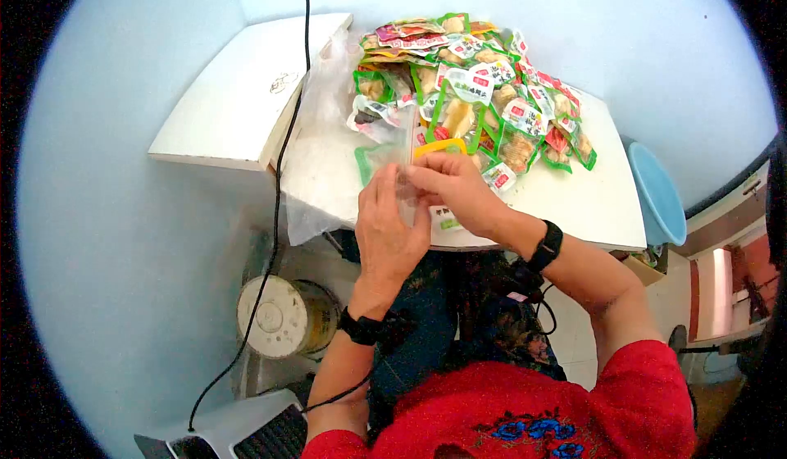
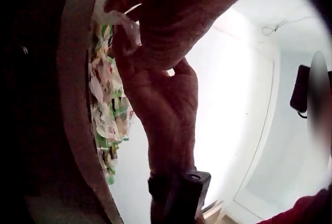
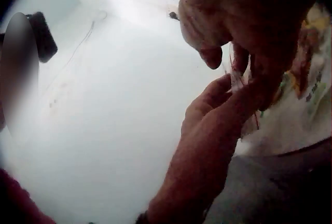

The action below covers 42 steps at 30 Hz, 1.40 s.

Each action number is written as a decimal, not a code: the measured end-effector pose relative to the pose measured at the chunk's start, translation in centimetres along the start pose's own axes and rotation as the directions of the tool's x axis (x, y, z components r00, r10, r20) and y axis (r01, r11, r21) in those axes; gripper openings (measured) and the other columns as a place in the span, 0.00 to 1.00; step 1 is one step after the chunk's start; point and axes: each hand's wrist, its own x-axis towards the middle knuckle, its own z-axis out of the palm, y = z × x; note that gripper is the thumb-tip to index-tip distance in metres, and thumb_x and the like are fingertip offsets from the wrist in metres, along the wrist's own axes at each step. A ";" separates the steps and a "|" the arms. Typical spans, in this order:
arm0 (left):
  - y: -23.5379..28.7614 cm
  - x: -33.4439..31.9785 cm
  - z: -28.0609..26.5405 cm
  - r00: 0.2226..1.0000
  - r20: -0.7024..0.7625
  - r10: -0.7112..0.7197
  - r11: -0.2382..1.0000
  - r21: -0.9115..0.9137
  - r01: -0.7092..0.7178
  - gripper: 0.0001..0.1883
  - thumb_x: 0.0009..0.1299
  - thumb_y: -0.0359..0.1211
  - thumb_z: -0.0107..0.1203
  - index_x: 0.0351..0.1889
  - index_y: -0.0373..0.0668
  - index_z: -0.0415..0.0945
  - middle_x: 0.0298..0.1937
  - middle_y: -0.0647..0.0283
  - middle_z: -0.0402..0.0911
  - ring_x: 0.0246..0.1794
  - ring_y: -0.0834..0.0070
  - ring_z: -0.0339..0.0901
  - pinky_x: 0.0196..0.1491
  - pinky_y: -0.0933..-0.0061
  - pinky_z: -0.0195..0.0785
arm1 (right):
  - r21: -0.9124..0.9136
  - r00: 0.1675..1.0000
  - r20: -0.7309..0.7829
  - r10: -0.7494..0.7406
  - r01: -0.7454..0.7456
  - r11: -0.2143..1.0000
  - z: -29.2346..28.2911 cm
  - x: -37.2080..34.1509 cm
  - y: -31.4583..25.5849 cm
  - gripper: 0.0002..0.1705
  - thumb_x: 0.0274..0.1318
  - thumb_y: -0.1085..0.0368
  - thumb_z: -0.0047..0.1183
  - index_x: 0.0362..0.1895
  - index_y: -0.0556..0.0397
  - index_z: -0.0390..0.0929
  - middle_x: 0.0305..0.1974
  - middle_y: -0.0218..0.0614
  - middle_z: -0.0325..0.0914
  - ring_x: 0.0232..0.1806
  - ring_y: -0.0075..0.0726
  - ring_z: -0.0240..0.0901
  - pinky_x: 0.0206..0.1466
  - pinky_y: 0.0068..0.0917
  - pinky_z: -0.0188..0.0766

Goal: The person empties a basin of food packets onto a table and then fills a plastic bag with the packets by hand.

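Both hands meet over the front edge of the white table [image 1: 316, 184]. Between them is a clear plastic bag [image 1: 407, 141], with a thin red line along it in the right wrist view. My left hand [image 1: 387, 229] pinches the bag from the left side, its fingers pointing up toward the pile. From the right, my right hand [image 1: 463, 193] pinches the same bag with thumb and bent fingers. The fingers hide much of the bag. Just beyond the hands lies a heap of sealed snack packets [image 1: 459, 119] with green, red and yellow borders.
A large translucent plastic bag [image 1: 316, 143] drapes over the table's left side. At left stands a white panel [image 1: 246, 90], with a black cable [image 1: 283, 143] hanging in front. A lidded bucket [image 1: 275, 315] stands below; a blue basin [image 1: 658, 193] is at right.
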 end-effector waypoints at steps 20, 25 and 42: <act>-4.2 2.1 2.3 0.882 -0.268 -0.388 0.898 -0.325 0.296 0.16 0.75 0.29 0.42 0.57 0.31 0.70 0.56 0.43 0.76 0.58 0.51 0.74 0.62 0.61 0.62 | -0.896 0.824 0.441 -0.354 0.427 -0.121 -3.7 9.6 -1.5 0.43 0.49 0.35 0.55 0.67 0.36 0.63 0.71 0.47 0.53 0.74 0.61 0.42 0.65 0.78 0.41; -4.9 2.2 1.8 0.892 -0.135 -0.432 0.861 -0.357 0.363 0.16 0.75 0.29 0.43 0.58 0.31 0.70 0.59 0.41 0.73 0.62 0.49 0.70 0.64 0.57 0.60 | -0.906 0.856 0.416 -0.307 0.361 -0.220 -7.7 11.7 0.2 0.34 0.56 0.37 0.50 0.67 0.23 0.64 0.73 0.31 0.52 0.76 0.56 0.37 0.63 0.83 0.38; -6.3 2.6 2.6 0.944 -0.152 -0.294 0.943 -0.205 0.261 0.14 0.74 0.30 0.46 0.53 0.32 0.74 0.53 0.40 0.76 0.59 0.44 0.70 0.63 0.51 0.60 | -0.941 0.923 0.260 -0.285 0.176 -0.289 -16.5 19.6 2.1 0.29 0.62 0.35 0.40 0.65 0.24 0.66 0.71 0.33 0.55 0.74 0.44 0.48 0.59 0.68 0.58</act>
